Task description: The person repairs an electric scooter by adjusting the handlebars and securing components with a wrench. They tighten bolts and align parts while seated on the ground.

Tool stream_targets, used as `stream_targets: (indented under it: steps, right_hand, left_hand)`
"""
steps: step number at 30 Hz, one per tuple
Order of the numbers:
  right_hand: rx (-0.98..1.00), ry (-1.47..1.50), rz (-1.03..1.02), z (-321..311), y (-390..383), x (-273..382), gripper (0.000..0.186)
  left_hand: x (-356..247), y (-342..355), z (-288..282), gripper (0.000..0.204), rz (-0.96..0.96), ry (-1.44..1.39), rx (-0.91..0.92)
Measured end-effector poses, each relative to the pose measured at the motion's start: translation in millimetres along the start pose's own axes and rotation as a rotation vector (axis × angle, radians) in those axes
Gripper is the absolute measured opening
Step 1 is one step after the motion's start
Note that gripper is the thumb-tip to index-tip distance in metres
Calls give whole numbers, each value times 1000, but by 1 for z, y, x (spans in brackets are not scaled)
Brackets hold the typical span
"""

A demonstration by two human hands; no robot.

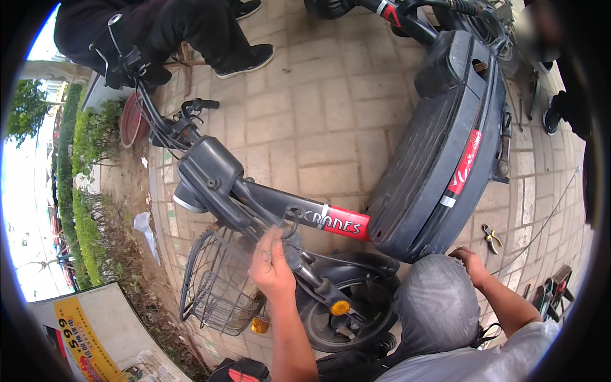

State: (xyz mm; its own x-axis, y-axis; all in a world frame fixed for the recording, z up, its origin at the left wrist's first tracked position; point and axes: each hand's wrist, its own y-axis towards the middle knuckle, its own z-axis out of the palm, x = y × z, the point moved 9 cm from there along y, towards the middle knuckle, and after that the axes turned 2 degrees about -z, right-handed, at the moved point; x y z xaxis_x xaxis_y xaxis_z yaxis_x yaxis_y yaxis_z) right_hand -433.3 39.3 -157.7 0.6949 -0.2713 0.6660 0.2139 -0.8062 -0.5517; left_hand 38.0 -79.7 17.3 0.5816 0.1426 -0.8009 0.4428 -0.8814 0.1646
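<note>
**Bare hands low around a black electric bike**

The left hand is raised beside the wire basket, fingers bent; I cannot tell whether it pinches anything. What seems the right hand curls by the footboard, its grip partly hidden near a grey cloth shape. Yellow-handled pliers lie near it on the paving, probably to stay within reach. The bike spans the middle, front wheel between the hands. Farther off, a dark-clothed person faces it.

Black bike on pale paving
</note>
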Motion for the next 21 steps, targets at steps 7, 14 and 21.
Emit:
stream_targets:
  steps: [7,14,21]
  right_hand:
    - [46,150,-718,-103,48,306,25]
    - [15,-25,-1068,5,117,420,40]
    - [-13,234,-974,8,139,408,12]
  left_hand:
    - [-39,11,18,22,197,217,156]
    - [-55,16,41,30,293,349,254]
    - [-43,10,36,20,328,295,52]
